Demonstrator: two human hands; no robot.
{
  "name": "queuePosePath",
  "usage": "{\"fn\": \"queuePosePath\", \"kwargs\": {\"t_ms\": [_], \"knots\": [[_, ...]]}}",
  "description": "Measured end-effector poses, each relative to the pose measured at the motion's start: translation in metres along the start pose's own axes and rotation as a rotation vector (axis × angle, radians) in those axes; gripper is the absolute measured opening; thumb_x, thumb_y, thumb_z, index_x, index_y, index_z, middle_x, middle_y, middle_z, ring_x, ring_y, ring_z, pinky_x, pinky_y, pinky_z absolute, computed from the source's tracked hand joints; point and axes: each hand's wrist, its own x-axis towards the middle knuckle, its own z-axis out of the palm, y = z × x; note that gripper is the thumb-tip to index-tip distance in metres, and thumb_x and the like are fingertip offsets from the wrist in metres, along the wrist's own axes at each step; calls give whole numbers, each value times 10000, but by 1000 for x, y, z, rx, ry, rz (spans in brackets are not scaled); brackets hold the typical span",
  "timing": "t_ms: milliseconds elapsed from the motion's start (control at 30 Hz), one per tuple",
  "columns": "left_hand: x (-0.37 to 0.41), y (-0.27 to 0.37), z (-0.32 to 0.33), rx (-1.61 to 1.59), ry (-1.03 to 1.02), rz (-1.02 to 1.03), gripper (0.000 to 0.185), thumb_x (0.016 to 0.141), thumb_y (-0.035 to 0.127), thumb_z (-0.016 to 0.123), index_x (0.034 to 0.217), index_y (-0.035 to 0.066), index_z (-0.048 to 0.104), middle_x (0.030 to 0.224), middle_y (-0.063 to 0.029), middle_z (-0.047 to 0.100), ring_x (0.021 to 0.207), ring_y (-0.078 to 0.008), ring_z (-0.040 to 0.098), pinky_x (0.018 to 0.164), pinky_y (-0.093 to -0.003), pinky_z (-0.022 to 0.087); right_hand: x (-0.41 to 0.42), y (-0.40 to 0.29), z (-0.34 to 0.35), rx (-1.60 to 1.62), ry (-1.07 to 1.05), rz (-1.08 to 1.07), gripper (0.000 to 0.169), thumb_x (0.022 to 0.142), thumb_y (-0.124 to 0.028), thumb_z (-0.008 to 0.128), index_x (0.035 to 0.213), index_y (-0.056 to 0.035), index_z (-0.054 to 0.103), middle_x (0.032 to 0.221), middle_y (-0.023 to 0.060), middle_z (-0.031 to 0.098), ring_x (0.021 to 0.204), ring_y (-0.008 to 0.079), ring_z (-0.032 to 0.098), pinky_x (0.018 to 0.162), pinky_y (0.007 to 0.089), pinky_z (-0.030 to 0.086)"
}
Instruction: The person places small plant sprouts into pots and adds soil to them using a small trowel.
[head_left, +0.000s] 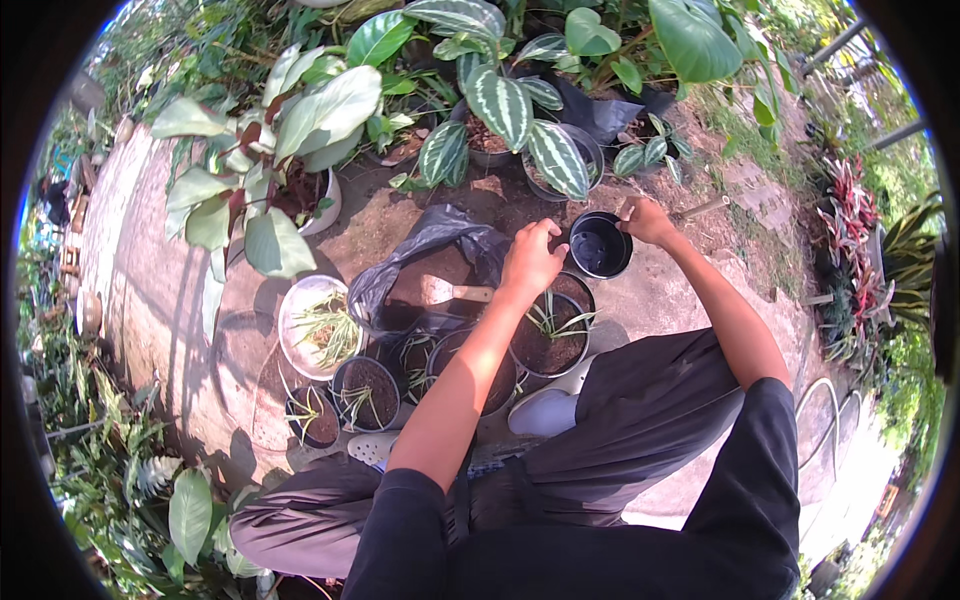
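A black plastic pot (600, 255) with no soil in it stands in front of me. My right hand (646, 220) pinches its right rim. Just left of the pot is my left hand (531, 259), fingers bent and apart, holding nothing that I can see. Beneath the left hand, a black plastic bag (375, 289) of brown soil lies open. A hand trowel (450, 290) with a pale handle rests on that soil. Close to my left wrist, a pot (551, 352) of soil holds a small plant with narrow green-white leaves; another soil-filled pot (576, 289) is partly behind it.
Several small potted plants (365, 394) line up before my shoes (544, 411). A white basin (289, 330) holds loose narrow-leaved plants. Large-leaved plants (499, 105) in pots crowd the far side. A white pot (324, 202) stands at left; a hose (829, 420) lies at right.
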Motion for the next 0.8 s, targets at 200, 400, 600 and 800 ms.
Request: {"fn": "queuePosePath", "kwargs": {"t_ms": [200,400,600,800], "knots": [[29,-5,68,75,24,-231,355,742,117,842,1033,25,659,875,-157,716,879,-328,713,817,-431,552,5,14,12,121,-88,135,372,725,-132,840,1029,-6,668,845,160,721,701,254,724,630,378,598],[38,0,80,129,41,-265,317,711,68,798,988,21,652,958,-210,697,955,-390,688,851,-459,546,7,17,14,97,-120,245,377,696,-41,839,1024,11,663,812,180,725,659,286,726,602,373,606],[40,-10,80,189,143,-155,328,719,96,769,995,7,616,992,-241,674,974,-426,669,866,-466,540,-14,-23,4,-23,240,205,169,726,-68,763,856,16,694,1059,244,696,1046,394,672,889,459,564],[45,10,63,1,16,-244,333,755,148,762,989,-4,580,990,-240,675,961,-430,664,826,-451,535,-2,-12,-27,-5,122,-64,222,696,-30,718,917,-35,730,867,217,706,890,362,694,809,433,554]]}}
